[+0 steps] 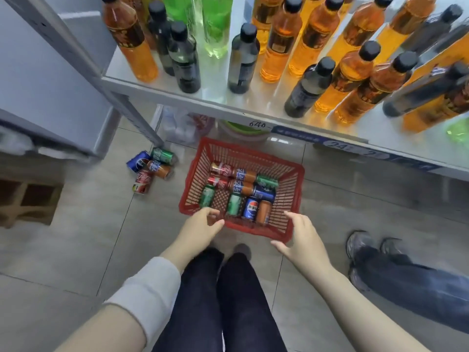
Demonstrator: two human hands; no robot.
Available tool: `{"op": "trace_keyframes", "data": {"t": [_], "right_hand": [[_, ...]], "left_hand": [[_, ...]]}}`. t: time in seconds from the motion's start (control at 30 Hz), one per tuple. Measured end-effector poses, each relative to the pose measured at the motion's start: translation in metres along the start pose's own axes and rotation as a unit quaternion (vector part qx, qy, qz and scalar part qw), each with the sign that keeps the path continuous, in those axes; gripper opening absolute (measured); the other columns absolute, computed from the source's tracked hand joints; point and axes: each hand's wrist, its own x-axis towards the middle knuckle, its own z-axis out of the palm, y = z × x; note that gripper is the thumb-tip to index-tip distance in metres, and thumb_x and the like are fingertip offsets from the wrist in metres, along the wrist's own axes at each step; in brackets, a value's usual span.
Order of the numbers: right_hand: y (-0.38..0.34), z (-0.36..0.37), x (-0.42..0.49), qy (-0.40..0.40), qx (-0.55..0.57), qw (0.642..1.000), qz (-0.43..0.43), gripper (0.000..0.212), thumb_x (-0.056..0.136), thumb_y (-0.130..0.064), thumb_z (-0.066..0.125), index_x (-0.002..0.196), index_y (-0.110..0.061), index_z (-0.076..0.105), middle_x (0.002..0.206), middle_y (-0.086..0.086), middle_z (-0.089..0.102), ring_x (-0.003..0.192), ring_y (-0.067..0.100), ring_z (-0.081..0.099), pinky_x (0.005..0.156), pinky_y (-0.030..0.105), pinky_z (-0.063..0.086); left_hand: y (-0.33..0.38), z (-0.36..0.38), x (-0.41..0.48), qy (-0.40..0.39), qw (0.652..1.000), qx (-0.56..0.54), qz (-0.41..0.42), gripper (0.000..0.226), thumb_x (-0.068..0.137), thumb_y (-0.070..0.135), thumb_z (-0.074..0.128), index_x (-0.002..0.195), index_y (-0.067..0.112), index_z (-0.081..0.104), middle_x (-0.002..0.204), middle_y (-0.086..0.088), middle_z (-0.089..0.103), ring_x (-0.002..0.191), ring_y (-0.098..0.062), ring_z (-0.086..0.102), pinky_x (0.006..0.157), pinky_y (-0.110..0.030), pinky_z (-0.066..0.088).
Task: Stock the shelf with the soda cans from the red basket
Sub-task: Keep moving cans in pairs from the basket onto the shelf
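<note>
A red basket (291, 189) stands on the tiled floor below the shelf (228, 97). Several soda cans lie inside it: red ones (222, 169), orange ones (245, 187), green ones (234, 204) and blue ones (250, 208). My left hand (200, 228) hovers just above the basket's near left corner, fingers loosely curled, holding nothing. My right hand (302, 236) is spread open at the basket's near right corner, close to its rim. The shelf carries upright bottles of orange, dark and green drinks.
A small pile of cans (152, 167) lies on the floor left of the basket, by the shelf's metal leg (142, 118). Another person's shoes (365, 246) and legs are at the right. My own legs are below the basket. A grey cabinet stands at left.
</note>
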Motion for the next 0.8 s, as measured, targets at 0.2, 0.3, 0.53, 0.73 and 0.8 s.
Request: {"op": "trace_keyframes", "data": {"t": [0.2,0.3,0.53,0.73,0.8], "right_hand": [[0.061,0.106,0.132,-0.094,-0.071,0.993,0.014,0.08,0.072,-0.039,0.075,0.137,-0.012,0.036,0.135,0.008,0.043,0.126,0.025,0.042,0.101,0.033,0.038],[0.085,0.157,0.204,-0.104,-0.089,0.991,0.006,0.08,0.071,-0.033,0.077,0.136,-0.01,0.036,0.135,0.013,0.043,0.125,0.029,0.041,0.1,0.032,0.033],[0.13,0.273,0.366,-0.076,-0.157,0.983,-0.051,0.073,0.076,-0.033,0.072,0.134,-0.004,0.038,0.136,0.015,0.04,0.127,0.029,0.038,0.106,0.033,0.029],[0.146,0.328,0.413,-0.017,-0.245,0.962,-0.121,0.084,0.066,-0.022,0.081,0.135,0.0,0.039,0.126,0.019,0.045,0.116,0.036,0.044,0.1,0.042,0.039],[0.153,0.344,0.418,0.033,-0.249,0.959,-0.131,0.09,0.043,-0.014,0.091,0.121,0.004,0.052,0.109,0.022,0.055,0.099,0.039,0.055,0.083,0.044,0.051]], "left_hand": [[-0.067,0.072,0.142,-0.034,0.991,-0.083,-0.099,0.036,0.089,0.027,0.058,0.119,0.006,0.056,0.122,-0.01,0.059,0.113,-0.022,0.054,0.088,-0.023,0.038],[-0.097,0.102,0.218,-0.043,0.989,-0.085,-0.117,0.041,0.091,0.029,0.056,0.121,0.001,0.055,0.126,-0.015,0.057,0.116,-0.027,0.053,0.092,-0.027,0.039],[-0.147,0.16,0.383,-0.03,0.978,-0.164,-0.123,0.046,0.09,0.03,0.057,0.123,-0.001,0.055,0.129,-0.013,0.055,0.121,-0.028,0.051,0.095,-0.024,0.039],[-0.167,0.197,0.451,-0.033,0.939,-0.29,-0.179,0.082,0.061,0.056,0.07,0.12,0.0,0.057,0.119,-0.015,0.063,0.108,-0.032,0.06,0.094,-0.034,0.046],[-0.168,0.203,0.458,-0.038,0.92,-0.34,-0.193,0.092,0.053,0.06,0.074,0.123,0.003,0.054,0.121,-0.013,0.062,0.107,-0.029,0.06,0.099,-0.04,0.045]]}}
